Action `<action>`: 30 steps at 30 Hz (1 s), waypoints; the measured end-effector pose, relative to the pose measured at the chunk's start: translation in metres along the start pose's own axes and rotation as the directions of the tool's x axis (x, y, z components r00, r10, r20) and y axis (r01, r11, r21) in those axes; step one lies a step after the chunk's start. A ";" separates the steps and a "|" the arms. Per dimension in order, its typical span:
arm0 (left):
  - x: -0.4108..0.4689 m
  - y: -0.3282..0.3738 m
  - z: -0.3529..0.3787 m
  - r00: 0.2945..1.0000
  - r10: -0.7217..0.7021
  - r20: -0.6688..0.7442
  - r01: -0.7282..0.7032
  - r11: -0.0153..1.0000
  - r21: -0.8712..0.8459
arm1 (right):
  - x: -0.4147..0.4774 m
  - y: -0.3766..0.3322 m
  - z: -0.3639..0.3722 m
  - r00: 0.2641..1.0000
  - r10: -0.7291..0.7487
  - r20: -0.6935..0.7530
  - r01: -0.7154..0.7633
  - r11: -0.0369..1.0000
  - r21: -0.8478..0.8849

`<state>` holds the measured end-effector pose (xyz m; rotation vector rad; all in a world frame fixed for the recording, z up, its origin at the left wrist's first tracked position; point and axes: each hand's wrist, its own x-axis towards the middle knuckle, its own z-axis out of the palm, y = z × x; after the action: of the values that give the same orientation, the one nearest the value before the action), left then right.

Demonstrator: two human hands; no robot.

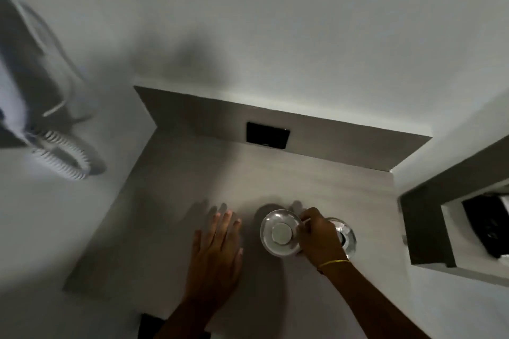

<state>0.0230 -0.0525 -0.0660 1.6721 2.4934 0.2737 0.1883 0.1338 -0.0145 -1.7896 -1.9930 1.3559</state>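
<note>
The right hand [316, 237] gripped a capped glass bottle [281, 232], with the left hand [217, 245] spread flat beside it. A second glass container [347, 237] stood just right, apparently already placed.

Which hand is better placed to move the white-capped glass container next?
Right: the right hand grips the white-capped glass container, while the left hand lies flat on the counter beside it, not touching.

A clear bottle [281, 232], apparently glass and capped in white, is standing upright on the grey desk [192, 173], just beside a second vessel [347, 237].
</note>
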 end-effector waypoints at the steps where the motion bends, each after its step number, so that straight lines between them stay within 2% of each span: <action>1: 0.013 0.004 0.005 1.000 0.001 0.014 -0.001 1.000 -0.001 | 0.013 0.003 -0.004 1.000 0.009 -0.006 -0.009 0.999 -0.047; 4: 0.043 0.009 0.018 0.999 0.009 0.045 -0.008 1.000 -0.022 | 0.038 0.008 -0.013 0.999 0.023 -0.024 -0.026 0.989 -0.143; 14: 0.064 -0.014 0.063 0.999 0.012 0.049 -0.012 1.000 0.002 | 0.050 0.016 -0.008 0.997 0.072 -0.028 -0.075 0.982 -0.175; 20: 0.064 -0.014 0.065 0.999 0.018 0.041 -0.019 0.999 0.030 | 0.042 0.012 -0.007 1.000 0.025 -0.012 -0.028 0.962 -0.271; 24: 0.066 -0.014 0.065 0.999 0.006 0.038 -0.008 0.999 0.041 | 0.032 0.026 -0.025 0.990 -0.086 -0.114 0.039 0.932 -0.360; 30: 0.065 -0.014 0.064 1.000 0.030 0.008 -0.030 0.998 0.046 | 0.005 0.047 -0.043 0.999 0.024 0.040 0.002 0.827 -0.562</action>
<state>-0.0016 0.0076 -0.1320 1.7260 2.4896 0.2150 0.2480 0.1548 -0.0234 -1.9920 -2.6108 0.8544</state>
